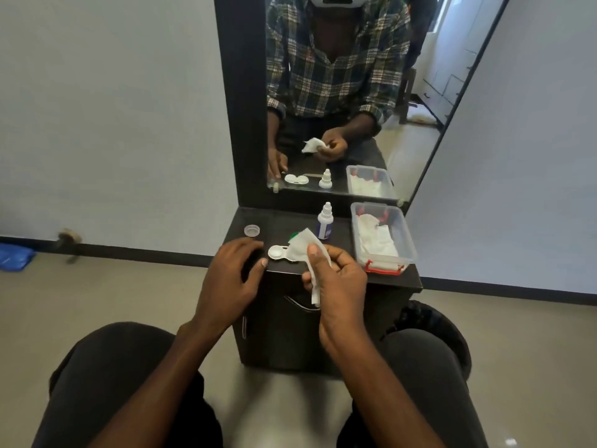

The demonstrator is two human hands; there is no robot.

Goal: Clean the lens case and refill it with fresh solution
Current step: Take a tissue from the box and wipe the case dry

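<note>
Near the front edge of the dark cabinet top (323,218), the open lens case (279,252) is lying with its long axis running left to right, just ahead of both hands. The right hand (336,279) is pinching a white tissue (303,250) over its right well; the left hand (232,279) is hovering loosely spread, empty, nearest the exposed left well.

We are seeing both forearms bare up to the bottom edge of the view, with no watch, ring or band showing on the left hand (231,279) or the right hand (339,282). We are wearing dark trousers (106,376) over both legs. In the mirror (339,92) we are wearing a plaid shirt (336,66) in dark green and white, buttoned in front, with its cuffs ending at the forearms.
</note>
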